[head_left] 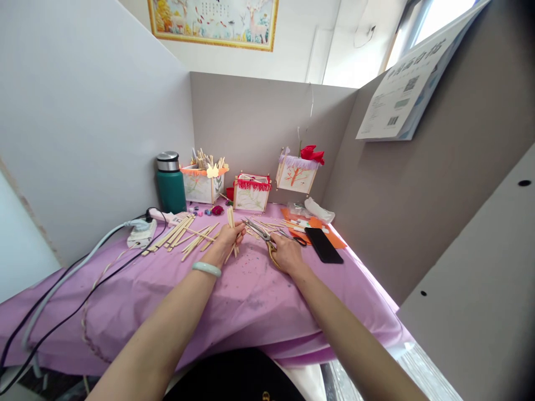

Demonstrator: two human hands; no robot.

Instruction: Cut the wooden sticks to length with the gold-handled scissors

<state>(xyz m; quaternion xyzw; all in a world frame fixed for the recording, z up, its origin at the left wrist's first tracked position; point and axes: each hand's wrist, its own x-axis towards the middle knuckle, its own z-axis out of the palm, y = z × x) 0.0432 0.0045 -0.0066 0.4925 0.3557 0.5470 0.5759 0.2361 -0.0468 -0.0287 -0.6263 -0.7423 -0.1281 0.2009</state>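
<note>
Pale wooden sticks (231,216) in left hand (229,236), grip closed; gold-handled metal scissors (259,229) gripped in right hand (286,252).
Above purple-clothed counter (246,298), between side edges; advised: sticks steady, fingers clear of blades.

Got a teal bottle (170,189) by the left partition (104,111), black phone (324,245) partly on an orange sheet (336,241), white socket block (139,238) on the purple cloth (251,306), plus a gold-framed deer picture (213,22) up top.

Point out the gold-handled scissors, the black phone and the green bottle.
Gold-handled scissors (264,234): head view, blades near the pivot.
Black phone (324,245): head view, middle of its upper face.
Green bottle (171,189): head view, its body.
</note>
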